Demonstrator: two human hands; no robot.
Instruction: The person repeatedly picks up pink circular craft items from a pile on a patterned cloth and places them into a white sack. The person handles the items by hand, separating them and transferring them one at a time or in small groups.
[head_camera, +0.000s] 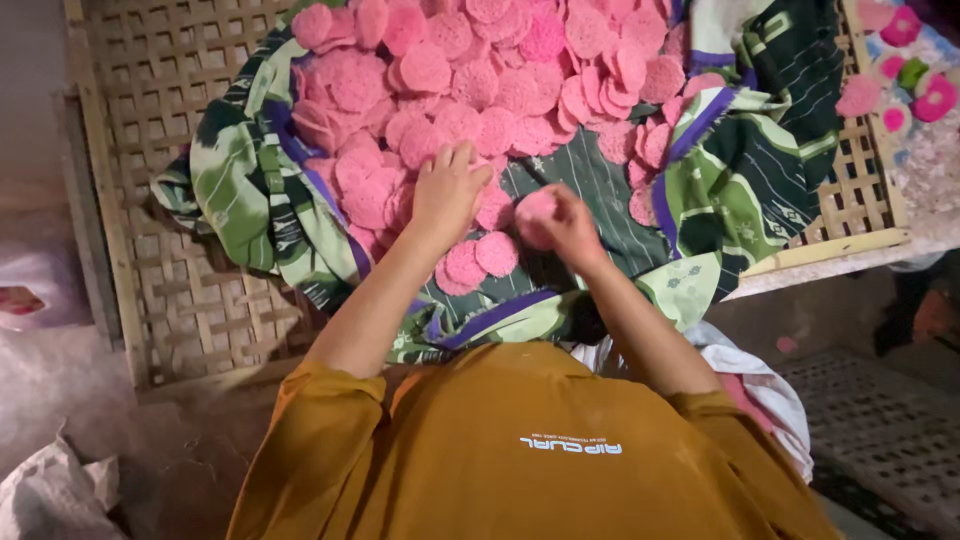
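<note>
Left hand (447, 190) lies fingers-down on the heap of round, flat pink lacy crackers (470, 80), fingertips curled onto one or two discs at the heap's near edge; grasp looks loose, and I cannot tell whether it has actually pinched one. Right hand (566, 225) is closed around a single pink disc (535, 214), held up just above the cloth, close beside the left hand. The heap sits on a green, white and purple patterned cloth (745, 170), spread over a woven bamboo tray (170, 290); a few loose discs lie near the person's wrists (one right under the left forearm). Judgement: discs look thin, dry, very light, brittle, likely to snap if bent or squeezed flat-on. Best taken by the rim with fingertips, or slid off the pile, not pressed in the middle. More pink pieces on a second mat (915, 140) at upper right. Mustard-orange shirt (520, 450) fills the foreground.
</note>
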